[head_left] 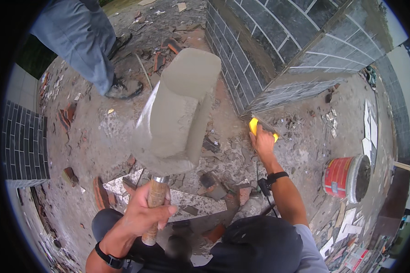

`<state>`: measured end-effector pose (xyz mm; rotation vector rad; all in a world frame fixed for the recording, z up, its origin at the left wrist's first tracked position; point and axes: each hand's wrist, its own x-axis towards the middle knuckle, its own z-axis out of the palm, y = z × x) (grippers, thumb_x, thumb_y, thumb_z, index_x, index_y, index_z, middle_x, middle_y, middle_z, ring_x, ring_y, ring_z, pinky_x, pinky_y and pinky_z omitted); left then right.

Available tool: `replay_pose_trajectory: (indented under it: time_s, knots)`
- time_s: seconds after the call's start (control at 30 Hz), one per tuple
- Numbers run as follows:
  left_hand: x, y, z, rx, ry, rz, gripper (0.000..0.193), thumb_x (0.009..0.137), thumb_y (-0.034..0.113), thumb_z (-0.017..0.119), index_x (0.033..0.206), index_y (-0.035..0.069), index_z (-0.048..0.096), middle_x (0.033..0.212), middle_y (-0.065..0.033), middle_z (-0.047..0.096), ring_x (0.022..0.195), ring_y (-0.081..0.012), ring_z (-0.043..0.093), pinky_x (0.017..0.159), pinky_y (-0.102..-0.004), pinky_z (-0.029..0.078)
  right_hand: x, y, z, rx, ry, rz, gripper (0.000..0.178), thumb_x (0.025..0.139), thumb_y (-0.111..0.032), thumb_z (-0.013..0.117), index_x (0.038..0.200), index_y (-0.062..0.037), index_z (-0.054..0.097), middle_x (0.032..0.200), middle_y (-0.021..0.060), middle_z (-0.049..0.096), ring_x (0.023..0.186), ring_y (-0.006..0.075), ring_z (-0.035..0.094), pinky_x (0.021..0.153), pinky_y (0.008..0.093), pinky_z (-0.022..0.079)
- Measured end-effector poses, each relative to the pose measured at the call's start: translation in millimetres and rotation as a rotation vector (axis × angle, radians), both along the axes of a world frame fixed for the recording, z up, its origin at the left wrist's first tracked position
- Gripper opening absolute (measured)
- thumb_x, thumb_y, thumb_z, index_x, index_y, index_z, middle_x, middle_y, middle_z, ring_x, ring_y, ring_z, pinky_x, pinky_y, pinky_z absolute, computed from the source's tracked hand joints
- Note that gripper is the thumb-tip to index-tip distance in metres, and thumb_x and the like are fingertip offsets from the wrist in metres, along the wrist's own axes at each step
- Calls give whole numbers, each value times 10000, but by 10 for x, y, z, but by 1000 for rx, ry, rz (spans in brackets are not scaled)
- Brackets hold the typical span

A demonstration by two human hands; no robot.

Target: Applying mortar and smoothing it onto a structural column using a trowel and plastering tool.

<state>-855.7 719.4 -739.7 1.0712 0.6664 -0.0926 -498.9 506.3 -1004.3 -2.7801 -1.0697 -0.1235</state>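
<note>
My left hand (146,213) is raised in front of me, fingers wrapped tight round the wooden handle (154,204) of a trowel, thumb lying across it. Its blade (177,109) stands up above my fist, smeared grey with mortar. My right arm stretches forward and down, my right hand (263,140) closed over a yellow tool (255,123) pressed at the foot of the grey tiled wall (278,50). A red bucket (344,177) lies on its side to my right, well apart.
</note>
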Motion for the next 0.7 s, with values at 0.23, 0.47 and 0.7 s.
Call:
replay_pose_trajectory:
  time_s: [0.23, 0.47, 0.7]
  knots:
    - [-2, 4, 24, -19, 14, 5, 270, 782, 38, 734, 892, 41, 487, 637, -23, 491, 441, -122, 515, 391, -257, 411, -32, 156, 358, -55, 30, 190, 381, 864, -326, 646, 1076, -30, 532, 788, 187, 658, 736, 356, 644, 713, 450, 477]
    - [-27, 7, 25, -1, 6, -26, 268, 783, 36, 731, 893, 43, 487, 632, -22, 486, 439, -123, 513, 391, -260, 405, -28, 10, 418, 10, 34, 82, 362, 848, -324, 663, 1020, -36, 529, 808, 188, 662, 750, 374, 640, 700, 470, 481]
    - [-72, 10, 57, 2, 3, -8, 282, 779, 40, 737, 896, 40, 481, 647, -30, 491, 439, -124, 513, 388, -262, 404, -241, 288, 459, -3, 28, 120, 416, 838, -355, 672, 1016, -9, 524, 696, 180, 649, 646, 378, 645, 619, 477, 509]
